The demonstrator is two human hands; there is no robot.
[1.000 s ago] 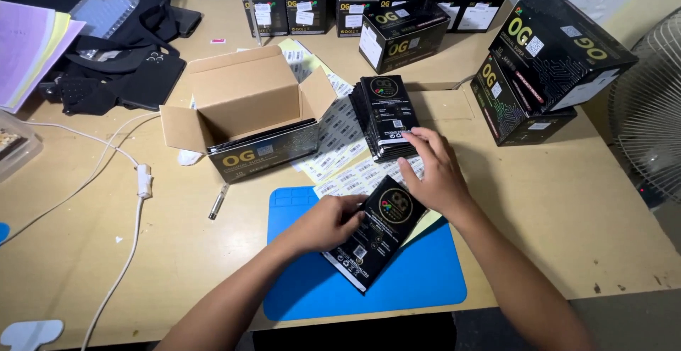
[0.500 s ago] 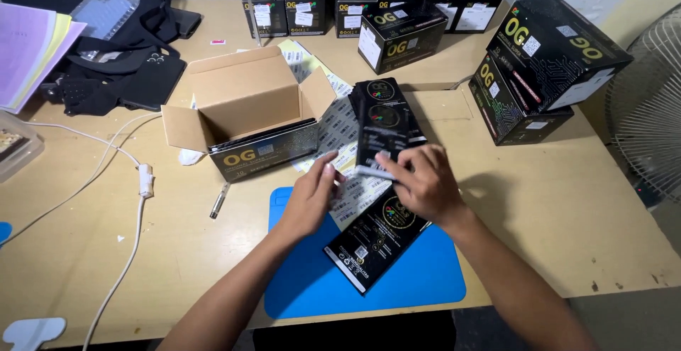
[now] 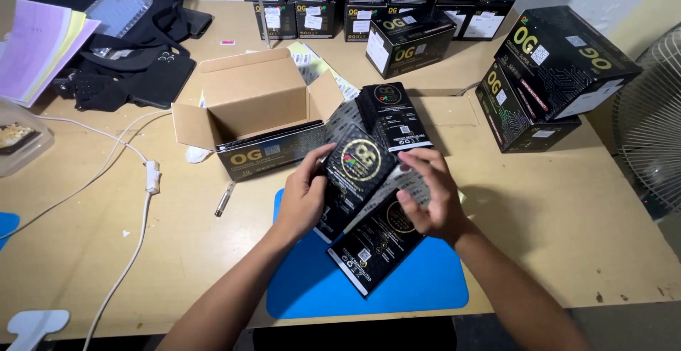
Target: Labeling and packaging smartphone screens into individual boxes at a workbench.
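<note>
My left hand [image 3: 305,193] grips the left edge of a flat black pouch [image 3: 358,170] with a round gold emblem, held tilted above the blue mat [image 3: 298,291]. My right hand [image 3: 429,195] hovers at the pouch's right side with its fingers bent, touching its edge. A second black pouch [image 3: 376,248] lies on the mat under my hands. A third black pouch [image 3: 394,113] rests flat on the table behind them. The open cardboard box [image 3: 252,99] stands just left of my left hand, its inside bare.
Black cartons [image 3: 550,60] are stacked at the right, with more [image 3: 408,39] along the back edge. Printed label sheets [image 3: 312,64] lie behind the box. A white cable [image 3: 145,181], a pen [image 3: 225,198], dark cloth [image 3: 135,53], papers [image 3: 42,46] and a fan [image 3: 649,124] surround the table.
Both hands lifted off the pouch on the mat, reached back to the table and picked up another pouch, now held above the mat.
</note>
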